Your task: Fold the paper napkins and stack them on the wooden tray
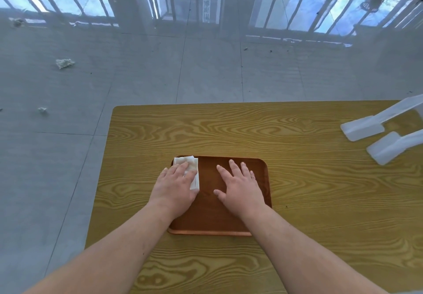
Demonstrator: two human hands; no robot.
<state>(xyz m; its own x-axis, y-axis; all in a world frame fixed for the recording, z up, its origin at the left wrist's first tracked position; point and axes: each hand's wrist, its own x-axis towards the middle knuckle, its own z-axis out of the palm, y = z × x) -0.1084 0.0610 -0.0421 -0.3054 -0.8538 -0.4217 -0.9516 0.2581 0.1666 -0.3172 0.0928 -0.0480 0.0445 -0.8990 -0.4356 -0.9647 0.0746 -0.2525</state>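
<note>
Cool daylight from the windows [320, 3], hazy glare on the floor [160, 69], edges seemingly warped.

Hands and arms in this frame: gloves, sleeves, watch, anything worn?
Nothing worn that shows. The left hand and right hand have no gloves, rings or watch, and both are bare right up to the frame edge, with no sleeve in view.

Our left hand [174, 186] hides part of the napkin [195, 177] — the white stand [361, 129] runs off the right edge.
</note>
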